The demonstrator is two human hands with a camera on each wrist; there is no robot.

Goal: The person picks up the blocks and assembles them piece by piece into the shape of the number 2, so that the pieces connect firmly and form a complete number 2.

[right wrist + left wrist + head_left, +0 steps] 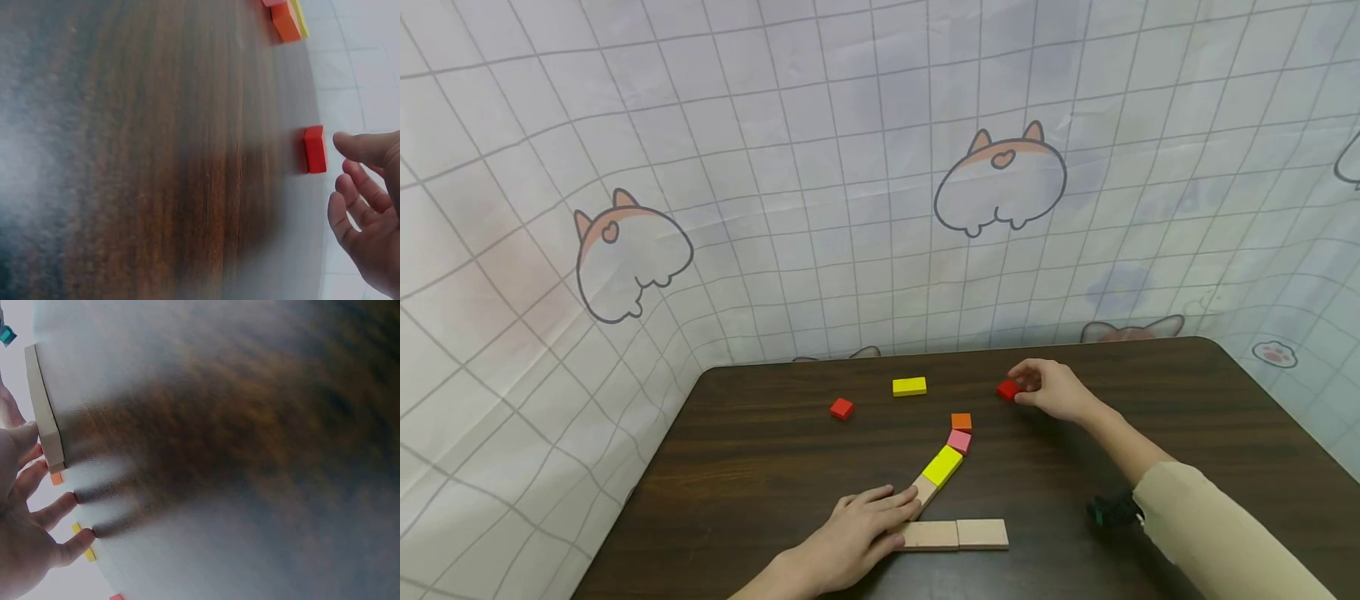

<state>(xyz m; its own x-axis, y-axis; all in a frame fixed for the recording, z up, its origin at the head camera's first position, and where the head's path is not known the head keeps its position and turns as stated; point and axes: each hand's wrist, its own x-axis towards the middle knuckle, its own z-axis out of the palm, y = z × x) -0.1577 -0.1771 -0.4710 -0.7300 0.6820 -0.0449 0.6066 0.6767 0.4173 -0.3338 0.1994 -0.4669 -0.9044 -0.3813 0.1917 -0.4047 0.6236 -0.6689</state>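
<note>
Two hands were over the desk (737, 475). Right hand (1054, 390) had thumb and fingers parted, loosely bent, gripping nothing, just beside a red block (1005, 390) lying on the far part. Left hand (861, 537) had fingers spread, gripping nothing, partly covering a slanted plain block (927, 490) at the near end of a curve: then yellow block (943, 467), pink block (958, 442), orange block (961, 422). Plain pair (982, 534) sat end to end nearer. Second red block (842, 408), second yellow block (909, 387) lay loose beyond, left of orange
</note>
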